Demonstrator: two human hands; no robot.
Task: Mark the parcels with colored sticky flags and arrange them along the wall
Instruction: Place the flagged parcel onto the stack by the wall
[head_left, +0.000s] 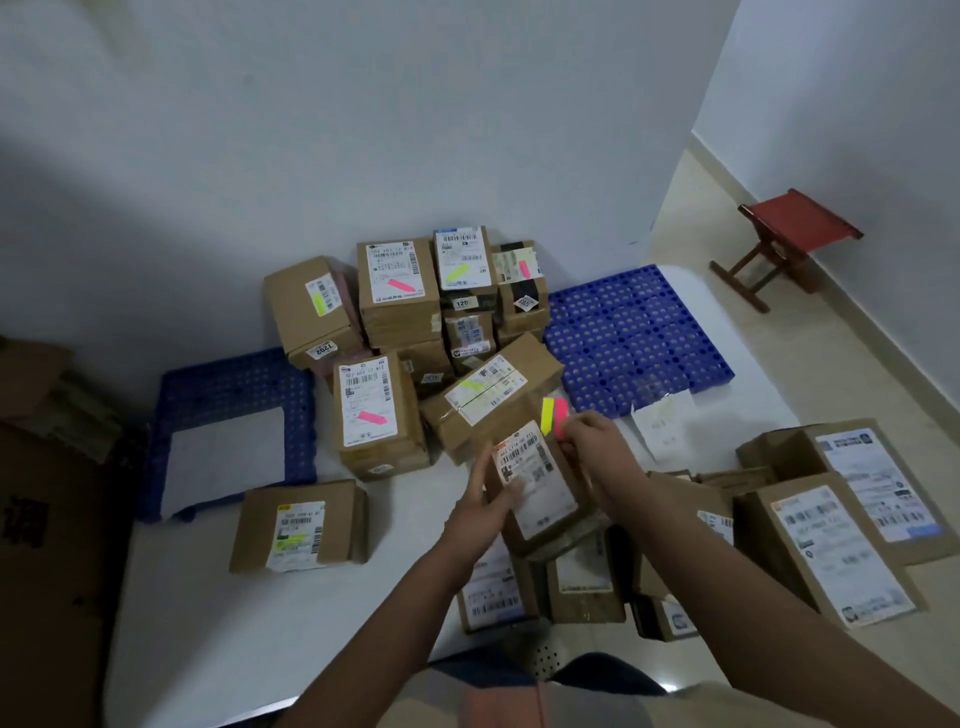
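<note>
My left hand (485, 506) grips a small cardboard parcel (540, 493) with a white shipping label, held up in front of me. My right hand (597, 449) pinches a small pad of sticky flags (551, 415), yellow and pink, at the parcel's top right corner. Against the wall stands a stack of flagged parcels (410, 312), with pink or yellow flags on their labels. One flagged parcel (301, 525) lies alone on the white floor mat at the left. Unflagged parcels (826, 535) lie heaped at my right.
Blue perforated pallets (639, 332) lie along the wall, one at the left (228, 384) with a white sheet on it. A red folding stool (789, 239) stands at the far right. Flattened dark cardboard (47, 519) fills the left edge. A loose paper (662, 426) lies near the right pallet.
</note>
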